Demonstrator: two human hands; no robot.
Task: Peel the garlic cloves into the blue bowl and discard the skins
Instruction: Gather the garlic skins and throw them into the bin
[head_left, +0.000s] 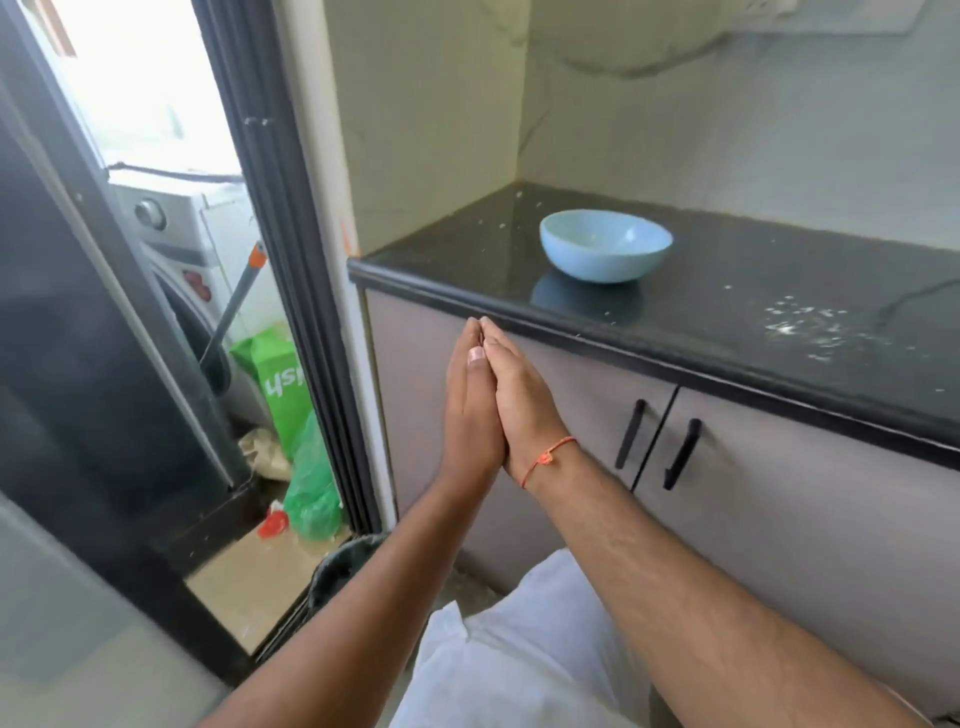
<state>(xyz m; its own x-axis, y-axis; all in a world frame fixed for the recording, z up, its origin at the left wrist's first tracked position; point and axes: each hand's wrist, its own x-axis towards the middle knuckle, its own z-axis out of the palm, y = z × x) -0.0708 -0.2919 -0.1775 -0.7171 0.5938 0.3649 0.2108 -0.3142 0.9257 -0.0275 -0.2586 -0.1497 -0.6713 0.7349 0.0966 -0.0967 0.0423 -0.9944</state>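
The left hand (470, 410) and the right hand (524, 405) are pressing flat against each other, palm to palm, fingers straight and pointing up toward the rounded front edge of the black countertop (727, 312); neither is holding anything that can be seen. They are hovering in front of the grey cabinet doors (779, 509), just below the counter lip and left of the two black handles (655, 449). The blue bowl (605, 245) is sitting upright on the countertop near its left end, set back from the front edge, with open dark surface lying around it on all sides; what it is holding cannot be told from this angle. White flecks (808, 327) are lying scattered on the counter well to the right of the bowl. A cream wall is closing off the counter's left end, and beside it a dark door frame (291, 291) is standing. Beyond it a washing machine (176, 234) and green bags (298, 415) are crowding the floor. A dark bin (343, 566) is sitting low beneath the left forearm.
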